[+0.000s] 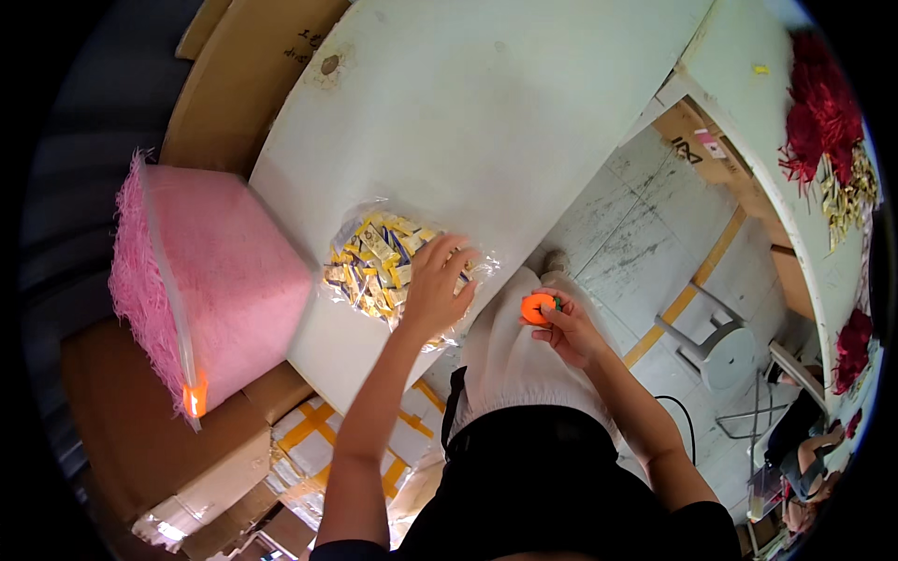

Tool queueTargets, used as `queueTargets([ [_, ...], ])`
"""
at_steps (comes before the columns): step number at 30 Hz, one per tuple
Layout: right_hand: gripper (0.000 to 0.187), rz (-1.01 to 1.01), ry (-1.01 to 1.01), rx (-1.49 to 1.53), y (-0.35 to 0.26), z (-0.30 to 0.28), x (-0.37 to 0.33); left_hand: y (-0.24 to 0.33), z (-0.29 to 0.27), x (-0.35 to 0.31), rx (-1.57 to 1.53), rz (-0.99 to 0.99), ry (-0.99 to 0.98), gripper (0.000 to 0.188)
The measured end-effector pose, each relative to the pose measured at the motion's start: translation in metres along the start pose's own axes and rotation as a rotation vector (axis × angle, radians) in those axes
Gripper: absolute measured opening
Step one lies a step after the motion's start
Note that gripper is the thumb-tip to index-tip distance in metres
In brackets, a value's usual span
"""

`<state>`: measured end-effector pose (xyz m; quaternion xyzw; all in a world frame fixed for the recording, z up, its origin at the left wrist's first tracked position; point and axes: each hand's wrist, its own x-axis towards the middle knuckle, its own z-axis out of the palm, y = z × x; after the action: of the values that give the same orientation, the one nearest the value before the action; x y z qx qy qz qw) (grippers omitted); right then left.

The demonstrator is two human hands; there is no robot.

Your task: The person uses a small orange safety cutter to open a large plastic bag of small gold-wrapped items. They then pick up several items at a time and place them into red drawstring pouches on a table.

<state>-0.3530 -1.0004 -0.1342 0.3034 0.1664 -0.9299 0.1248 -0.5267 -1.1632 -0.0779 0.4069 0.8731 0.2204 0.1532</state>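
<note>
A clear plastic bag (pixel 351 229) lies on the pale table, filled with small yellow, white and blue packets (pixel 379 266). My left hand (pixel 435 285) reaches over the right side of the bag, fingers spread and bent above the packets. Its fingertips partly hide what lies under them, and no packet shows in its grasp. Above my lap, my right hand (pixel 572 335) pinches a small orange round trinket (pixel 535 308) with a bit of green at its side. The exact kind of this trinket cannot be made out.
A pink tub (pixel 234 266) heaped with pink paper shreds (pixel 140 290) stands left of the bag. Cardboard boxes (pixel 122 411) sit beyond it. To the right are a grey stool (pixel 725 360), another table (pixel 776 122) with dark red shredded material (pixel 828 112), and other people nearby.
</note>
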Motion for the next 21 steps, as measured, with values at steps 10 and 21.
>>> queueTargets([
  [10, 0.018, -0.25, 0.142, -0.125, 0.009, -0.033, 0.082, -0.063, 0.066, 0.145, -0.244, 0.103, -0.925, 0.01],
  [21, 0.022, -0.847, 0.316, -0.81, 0.02, -0.045, 0.129, -0.089, 0.092, 0.171, -0.394, 0.222, -0.963, 0.009],
])
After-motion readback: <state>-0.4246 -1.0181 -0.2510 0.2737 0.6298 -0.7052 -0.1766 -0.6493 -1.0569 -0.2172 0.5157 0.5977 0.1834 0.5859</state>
